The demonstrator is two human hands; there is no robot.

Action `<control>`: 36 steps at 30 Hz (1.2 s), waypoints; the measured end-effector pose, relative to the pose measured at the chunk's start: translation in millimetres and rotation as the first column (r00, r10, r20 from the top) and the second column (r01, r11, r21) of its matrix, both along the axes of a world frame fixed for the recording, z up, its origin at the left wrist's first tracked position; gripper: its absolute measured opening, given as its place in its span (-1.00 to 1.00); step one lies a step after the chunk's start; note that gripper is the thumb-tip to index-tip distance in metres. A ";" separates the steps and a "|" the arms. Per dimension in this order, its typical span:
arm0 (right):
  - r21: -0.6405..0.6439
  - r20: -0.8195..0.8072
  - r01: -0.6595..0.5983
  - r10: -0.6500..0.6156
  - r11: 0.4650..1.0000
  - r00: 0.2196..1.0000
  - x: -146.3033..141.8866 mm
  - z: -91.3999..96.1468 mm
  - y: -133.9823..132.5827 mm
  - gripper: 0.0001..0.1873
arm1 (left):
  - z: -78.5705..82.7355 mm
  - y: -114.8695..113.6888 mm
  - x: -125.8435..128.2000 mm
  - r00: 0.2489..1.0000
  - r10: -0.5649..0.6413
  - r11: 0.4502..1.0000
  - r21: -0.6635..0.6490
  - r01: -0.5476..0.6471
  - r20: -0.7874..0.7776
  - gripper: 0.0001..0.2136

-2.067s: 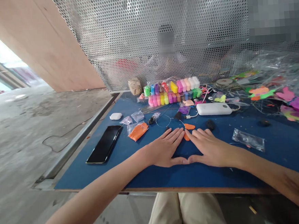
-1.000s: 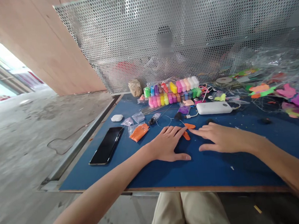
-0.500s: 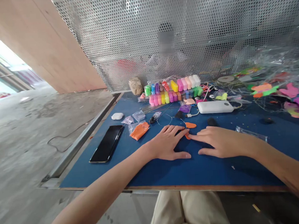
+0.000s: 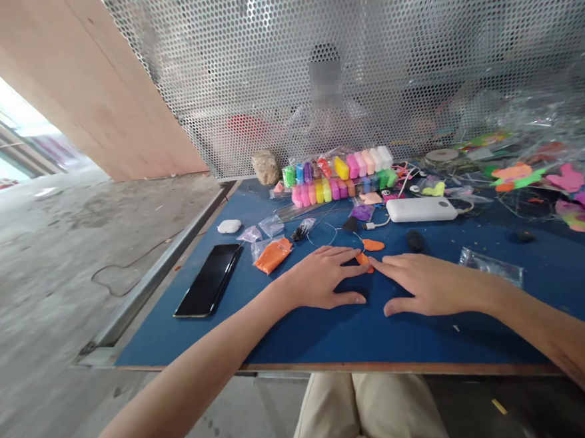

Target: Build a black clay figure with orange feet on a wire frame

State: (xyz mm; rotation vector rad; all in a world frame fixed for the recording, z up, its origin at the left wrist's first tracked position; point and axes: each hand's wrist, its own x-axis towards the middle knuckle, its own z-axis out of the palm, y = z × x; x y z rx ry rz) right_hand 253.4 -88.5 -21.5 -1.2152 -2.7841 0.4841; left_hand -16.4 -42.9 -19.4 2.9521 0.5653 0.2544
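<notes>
Two flattened pieces of orange clay lie on the blue tabletop, joined to a thin loop of wire (image 4: 329,227). Between my fingertips is the nearer orange clay piece (image 4: 363,261); the farther orange clay piece (image 4: 373,245) sits just beyond it. My left hand (image 4: 321,278) rests flat with fingers spread, its fingertips at the nearer piece's left side. From the right, my right hand (image 4: 424,283) reaches in with its index fingertip touching that piece's edge, thumb apart. A black clay lump (image 4: 415,240) lies beyond my right hand. An opened orange clay packet (image 4: 274,255) is left of my left hand.
A black phone (image 4: 209,280) and a white earbud case (image 4: 229,227) lie at the left. Bagged coloured clay blocks (image 4: 340,179) stand at the back before a perforated metal panel (image 4: 261,61). A white power bank (image 4: 421,209) and clear wrapper (image 4: 491,266) are at the right.
My left fingers have drawn back slightly, uncovering more of the nearer orange piece. My right hand has lowered a little toward me, its fingers more spread, showing more of the black lump and wrapper.
</notes>
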 end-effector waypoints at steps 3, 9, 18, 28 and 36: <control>-0.107 -0.048 -0.004 -0.001 0.994 0.999 0.6 3.6 -0.3 -0.16 | 0.3 -1.1 -0.4 0.999 -0.015 1.000 0.016 0.016 -0.035 -0.42; -0.135 -0.066 0.068 -0.077 0.989 0.995 4.4 12.7 9.9 -0.37 | 0.0 -2.1 1.8 1.000 0.012 1.000 0.011 -0.012 -0.008 -0.38; 0.049 -0.049 -0.031 0.034 0.998 0.998 6.9 17.9 11.3 -0.66 | -1.2 -3.5 8.0 0.999 0.049 0.997 0.057 -0.048 -0.011 -0.44; 0.133 -0.088 0.088 -0.076 0.987 0.993 11.9 10.2 24.8 -0.65 | -2.4 -2.0 6.2 0.997 0.064 0.996 0.058 -0.062 -0.034 -0.27; 0.119 -0.111 0.164 -0.151 0.979 0.982 5.9 -1.8 21.9 -0.22 | -8.5 -5.0 7.4 0.997 0.081 0.994 0.079 -0.081 0.007 -0.24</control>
